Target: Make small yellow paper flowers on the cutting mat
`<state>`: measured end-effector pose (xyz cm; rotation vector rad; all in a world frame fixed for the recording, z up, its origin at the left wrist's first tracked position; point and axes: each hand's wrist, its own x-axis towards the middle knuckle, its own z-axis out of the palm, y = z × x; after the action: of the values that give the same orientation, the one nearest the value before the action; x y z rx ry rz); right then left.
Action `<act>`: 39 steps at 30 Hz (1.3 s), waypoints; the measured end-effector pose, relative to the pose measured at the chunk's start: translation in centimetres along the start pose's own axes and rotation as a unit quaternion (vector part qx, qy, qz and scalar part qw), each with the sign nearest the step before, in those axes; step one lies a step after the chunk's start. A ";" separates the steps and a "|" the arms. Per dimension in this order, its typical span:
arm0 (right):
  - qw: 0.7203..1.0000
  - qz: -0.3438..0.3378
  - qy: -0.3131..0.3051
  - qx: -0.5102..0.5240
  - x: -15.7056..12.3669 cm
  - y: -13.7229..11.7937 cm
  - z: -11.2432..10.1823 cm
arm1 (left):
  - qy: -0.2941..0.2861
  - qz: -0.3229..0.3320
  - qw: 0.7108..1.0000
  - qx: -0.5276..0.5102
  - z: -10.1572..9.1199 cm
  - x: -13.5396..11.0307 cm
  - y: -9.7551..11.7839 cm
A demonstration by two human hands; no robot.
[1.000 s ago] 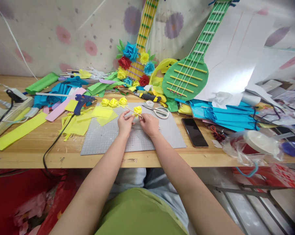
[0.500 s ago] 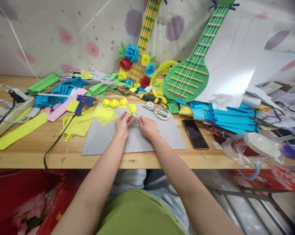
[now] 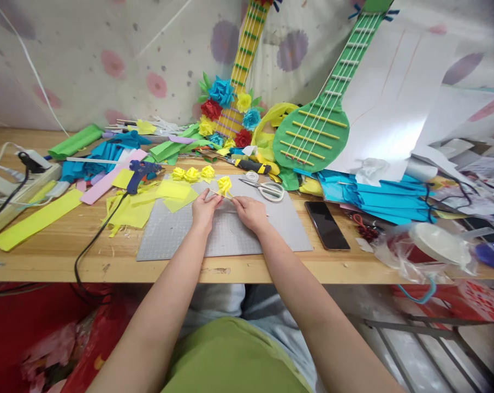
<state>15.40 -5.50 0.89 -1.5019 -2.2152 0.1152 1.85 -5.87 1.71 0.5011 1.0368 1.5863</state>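
Left hand [image 3: 206, 207] and right hand [image 3: 251, 212], both pinching the stick [image 3: 229, 196], have edged its yellow flower [image 3: 224, 185] leftward over the mat [image 3: 177, 240].

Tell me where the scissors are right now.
In the head view, the scissors lie on the grey mat, toward its far right, just beyond the right hand, between the yellow flower and the phone.

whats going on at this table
A person's left hand and right hand pinch a thin stick with a yellow paper flower on it, above a grey cutting mat. Three more yellow flowers lie in a row behind, with scissors and a glue gun close by.
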 end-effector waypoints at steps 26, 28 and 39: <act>1.000 0.027 0.000 0.002 -0.3 -1.3 -0.4 | 0.088 0.028 0.994 -0.064 0.4 0.4 0.1; 1.000 0.027 0.003 -0.004 -0.3 -1.3 -0.3 | 0.087 0.026 0.994 -0.065 0.4 0.4 0.0; 1.000 0.027 -0.003 -0.011 -0.3 -1.7 -0.4 | 0.076 0.039 0.994 -0.065 0.2 0.8 -0.3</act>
<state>14.19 -6.55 1.74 -1.5748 -2.1872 0.1126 1.95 -5.04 1.47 0.3395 1.0285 1.7703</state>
